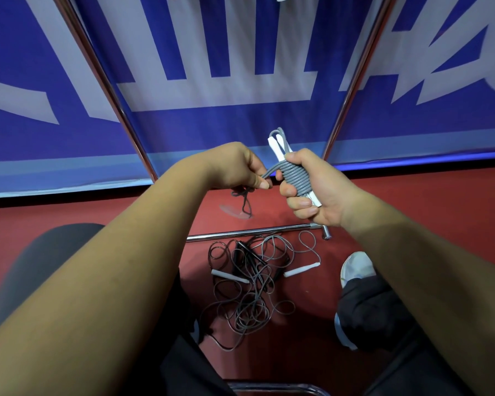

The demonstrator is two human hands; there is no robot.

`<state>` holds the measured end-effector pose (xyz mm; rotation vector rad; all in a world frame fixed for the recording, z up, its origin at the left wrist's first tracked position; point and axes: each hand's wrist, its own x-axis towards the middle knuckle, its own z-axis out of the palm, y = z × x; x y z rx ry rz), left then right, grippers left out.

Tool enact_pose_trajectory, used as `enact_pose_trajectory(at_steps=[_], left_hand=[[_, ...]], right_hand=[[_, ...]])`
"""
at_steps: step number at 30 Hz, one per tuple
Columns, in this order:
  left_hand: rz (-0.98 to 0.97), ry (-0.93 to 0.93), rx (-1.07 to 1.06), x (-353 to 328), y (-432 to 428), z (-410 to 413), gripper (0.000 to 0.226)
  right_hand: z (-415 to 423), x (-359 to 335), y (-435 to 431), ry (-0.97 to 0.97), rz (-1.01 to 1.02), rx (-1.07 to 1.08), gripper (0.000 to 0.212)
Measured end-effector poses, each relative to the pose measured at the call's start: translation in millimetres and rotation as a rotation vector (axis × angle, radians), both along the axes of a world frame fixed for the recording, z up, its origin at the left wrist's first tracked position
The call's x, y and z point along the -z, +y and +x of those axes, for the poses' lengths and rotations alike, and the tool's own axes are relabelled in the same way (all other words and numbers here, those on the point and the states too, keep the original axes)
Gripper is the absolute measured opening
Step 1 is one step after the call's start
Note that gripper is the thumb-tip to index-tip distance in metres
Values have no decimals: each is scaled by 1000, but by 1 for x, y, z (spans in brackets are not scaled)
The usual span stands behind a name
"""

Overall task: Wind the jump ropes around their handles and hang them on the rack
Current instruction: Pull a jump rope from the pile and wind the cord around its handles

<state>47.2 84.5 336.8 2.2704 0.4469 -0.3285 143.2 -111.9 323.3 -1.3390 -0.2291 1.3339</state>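
Left upright [103,81] of the chrome rack slants from the top left down to the floor edge, ending behind the left hand [237,167].

Left hand: fingers curled in. Thumb and forefinger pinch the free end of the grey rope [293,178], which runs taut from the left side of the coil. Narrow gap between the two hands, bridged only by the rope.

Right hand [317,192]: fingers wrapped round the coil, gripping it. The rope is wound in tight turns about its two white handles [274,147], held side by side. Handle ends stick out above and below the fist, with a short loop of rope at the top. The bundle is held in the air, well above the floor, between the two uprights.

Right upright [360,75] slants just behind the right hand; touching or apart, cannot tell.

Surface: chrome base bar [249,232] lies across the red floor [426,212]. Nearer the person, between the knees, is a tangled heap of loose ropes [249,298], with spare white handles [229,276] and black handles [242,250] in it. Pale shoe [357,267] just right of the heap, apart from it.

Room: blue banner [212,121] with large white shapes fills the background behind the rack.
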Motion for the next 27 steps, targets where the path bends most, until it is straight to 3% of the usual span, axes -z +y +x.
enact_pose_trajectory(at_steps=[10, 15, 19, 23, 27], left_hand=[[13, -94, 5, -3, 8, 0, 6], [-47, -192, 39, -9, 3, 0, 30], [-152, -200, -8, -15, 4, -1, 24], [-89, -228, 30, -20, 4, 0, 23], [95, -261, 75, -24, 0, 3, 23]], right_hand=[[-2, -5, -4, 56, 40, -136, 41], [-11, 2, -9, 93, -15, -369, 55], [-12, 6, -11, 131, -19, -440, 77], [-12, 9, -10, 86, -52, -467, 54], [-17, 17, -2, 46, -87, -286, 52]])
